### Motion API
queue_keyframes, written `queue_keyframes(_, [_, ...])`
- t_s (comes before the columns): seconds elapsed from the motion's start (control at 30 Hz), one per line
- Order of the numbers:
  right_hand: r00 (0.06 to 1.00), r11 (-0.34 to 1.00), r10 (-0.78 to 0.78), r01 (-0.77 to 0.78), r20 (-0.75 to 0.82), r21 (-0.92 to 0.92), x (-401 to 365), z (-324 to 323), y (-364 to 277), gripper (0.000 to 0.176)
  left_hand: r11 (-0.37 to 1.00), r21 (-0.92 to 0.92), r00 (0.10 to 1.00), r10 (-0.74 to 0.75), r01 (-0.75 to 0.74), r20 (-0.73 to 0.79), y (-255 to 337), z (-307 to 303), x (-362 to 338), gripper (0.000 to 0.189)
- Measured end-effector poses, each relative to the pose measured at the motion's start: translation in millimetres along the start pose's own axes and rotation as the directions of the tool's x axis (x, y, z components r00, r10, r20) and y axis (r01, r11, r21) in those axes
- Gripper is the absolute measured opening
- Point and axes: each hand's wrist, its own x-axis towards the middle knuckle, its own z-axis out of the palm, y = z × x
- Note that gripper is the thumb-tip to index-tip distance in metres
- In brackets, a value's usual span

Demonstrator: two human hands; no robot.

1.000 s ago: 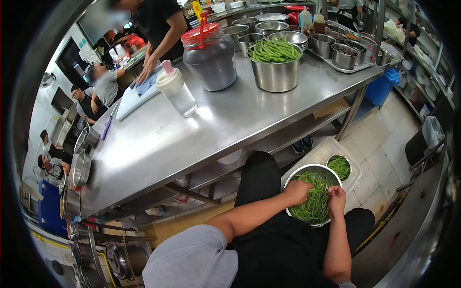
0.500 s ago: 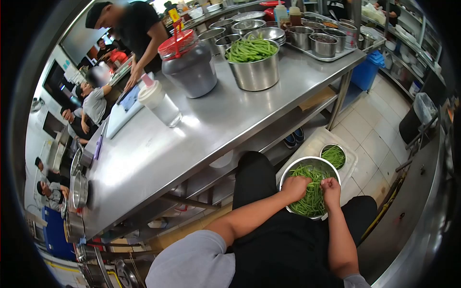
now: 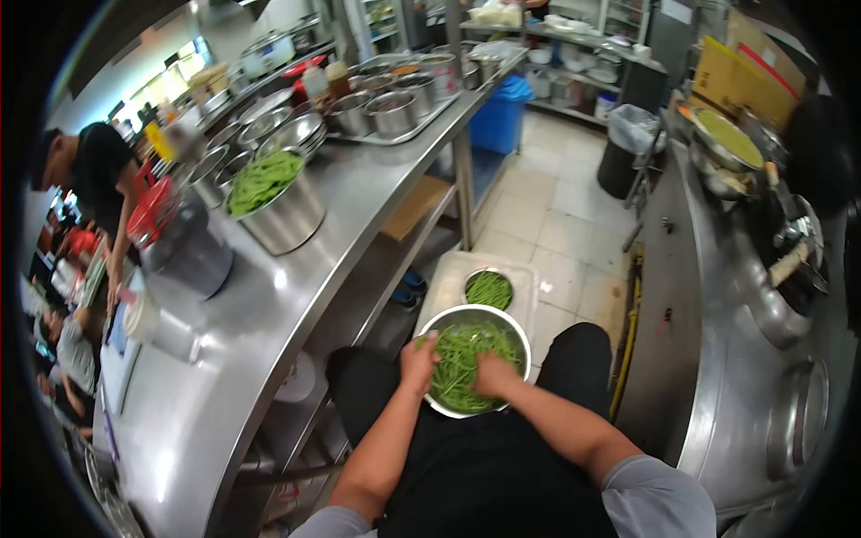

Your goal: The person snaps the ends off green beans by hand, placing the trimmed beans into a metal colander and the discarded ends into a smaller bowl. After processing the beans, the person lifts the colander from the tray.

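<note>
A metal bowl of cut green beans sits between my knees, partly over my lap. My left hand is closed at the bowl's left side, with a bit of green bean showing at its fingers. Down in the pile is my right hand, its fingertips hidden among the beans and blurred. Just beyond the bowl, a smaller metal container of green beans rests on a pale plastic lid or box.
Along my left runs a steel table bearing a pot of long green beans, a red-lidded jug and several metal containers. A steel counter with pans stands at right. A co-worker works at far left.
The view has swung right, bringing the right counter in. My left hand has drawn from the pile to the bowl's left side; my right hand has gone down into the beans.
</note>
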Motion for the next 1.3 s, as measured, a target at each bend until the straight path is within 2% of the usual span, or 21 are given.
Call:
queue_keyframes(0.07, [0.998, 0.998, -0.022, 0.025, 0.060, -0.051, -15.1, -2.1, -18.5, 0.041, 0.918, -0.320, 0.970, -0.242, 0.234, 0.016, -6.2, -11.6, 10.3, 0.035])
queue_keyframes(0.1, [0.999, 0.998, -0.005, 0.008, 0.052, -0.061, -14.3, 3.2, -18.1, 0.041, 0.863, -0.424, 0.960, -0.273, 0.274, 0.065, -3.7, -13.2, 11.0, 0.039])
queue_keyframes(0.13, [0.991, 0.993, -0.082, 0.091, 0.105, -0.081, -9.6, 9.4, -16.5, 0.036, 0.794, -0.522, 0.948, -0.299, 0.312, 0.110, -2.9, -16.9, 11.5, 0.042])
queue_keyframes(0.17, [0.974, 0.980, -0.162, 0.178, 0.161, -0.094, -5.4, 15.5, -14.3, 0.033, 0.745, -0.568, 0.936, -0.306, 0.350, 0.175, -7.1, -23.7, 17.4, 0.039])
queue_keyframes(0.27, [0.957, 0.996, -0.078, 0.087, 0.281, -0.021, -1.3, 9.5, -17.2, 0.027, 0.718, -0.604, 0.927, -0.361, 0.346, 0.103, 24.5, -4.3, -6.5, 0.036])
queue_keyframes(0.33, [0.964, 0.996, -0.073, 0.083, 0.255, -0.031, 6.1, 4.8, -17.2, 0.025, 0.698, -0.611, 0.922, -0.353, 0.374, 0.161, 17.1, -11.2, -1.4, 0.027])
queue_keyframes(0.4, [0.971, 0.996, -0.071, 0.083, 0.228, -0.044, 4.0, -1.4, -16.8, 0.024, 0.747, -0.519, 0.910, -0.334, 0.414, 0.245, 6.2, -13.2, 9.2, 0.023])
queue_keyframes(0.43, [0.962, 0.980, -0.141, 0.169, 0.232, -0.105, -3.1, -7.2, -17.1, 0.025, 0.772, -0.506, 0.913, -0.235, 0.384, 0.335, -0.8, -16.4, 8.5, 0.019])
queue_keyframes(0.47, [0.948, 0.954, -0.210, 0.252, 0.239, -0.164, -7.9, -10.5, -18.0, 0.025, 0.771, -0.505, 0.912, -0.240, 0.387, 0.334, -6.1, -16.8, 10.4, 0.019])
queue_keyframes(0.53, [0.951, 0.962, -0.187, 0.228, 0.245, -0.151, -5.5, 8.3, -14.3, 0.027, 0.895, -0.336, 0.950, -0.235, 0.293, 0.205, -3.8, -10.2, 8.7, 0.013])
queue_keyframes(0.6, [0.955, 0.969, -0.164, 0.203, 0.247, -0.143, 0.3, 17.5, -9.2, 0.029, 0.917, -0.305, 0.962, -0.211, 0.256, 0.174, -2.6, -4.4, 9.1, 0.010])
queue_keyframes(0.67, [0.978, 0.997, -0.044, 0.030, 0.204, 0.067, 9.2, 11.7, -4.6, 0.025, 0.968, -0.194, 0.981, -0.133, 0.160, 0.142, 2.0, 1.7, 5.5, 0.013])
queue_keyframes(0.8, [0.995, 0.960, 0.065, -0.083, 0.077, 0.268, 20.4, -4.5, 24.2, 0.023, 0.993, -0.047, 0.987, -0.103, 0.110, 0.120, -5.6, 10.9, 6.3, 0.014])
queue_keyframes(0.87, [0.990, 0.848, 0.133, -0.086, -0.053, 0.522, 28.7, 1.9, 39.6, 0.030, 0.991, -0.017, 0.986, -0.127, 0.130, 0.107, -5.0, 16.2, 0.3, 0.015])
queue_keyframes(0.93, [0.986, 0.751, 0.164, -0.126, 0.002, 0.648, 29.7, 1.8, 44.2, 0.036, 0.988, 0.049, 0.983, -0.148, 0.144, 0.107, -5.6, 22.4, -2.9, 0.016])
queue_keyframes(1.0, [0.985, 0.569, 0.159, -0.147, 0.067, 0.809, 27.3, 2.5, 39.8, 0.035, 0.983, 0.091, 0.975, -0.173, 0.162, 0.142, -23.7, 25.6, 2.5, 0.019])
queue_keyframes(1.07, [0.981, 0.493, 0.159, -0.173, 0.107, 0.853, 21.0, 2.0, 29.9, 0.033, 0.979, 0.132, 0.973, -0.174, 0.155, 0.150, -35.9, 26.8, 7.2, 0.021])
queue_keyframes(1.13, [0.983, 0.367, -0.023, -0.161, 0.182, 0.916, 17.1, 12.1, 27.6, 0.031, 0.976, 0.176, 0.975, -0.157, 0.130, 0.154, -23.8, 34.3, -7.3, 0.021])
queue_keyframes(1.2, [0.983, 0.380, -0.060, -0.138, 0.173, 0.915, 13.7, 11.9, 19.7, 0.031, 0.976, 0.177, 0.972, -0.158, 0.127, 0.175, -26.6, 32.0, -5.8, 0.020])
queue_keyframes(1.27, [0.967, 0.281, -0.082, -0.211, 0.243, 0.936, 2.0, -6.0, 10.4, 0.033, 0.979, 0.198, 0.981, 0.000, -0.039, 0.193, -28.1, 31.0, -5.6, 0.019])
queue_keyframes(1.3, [0.963, 0.267, -0.094, -0.221, 0.254, 0.938, 2.1, -5.9, 11.8, 0.035, 0.979, 0.199, 0.980, 0.000, -0.040, 0.200, -26.2, 30.3, -6.9, 0.019])
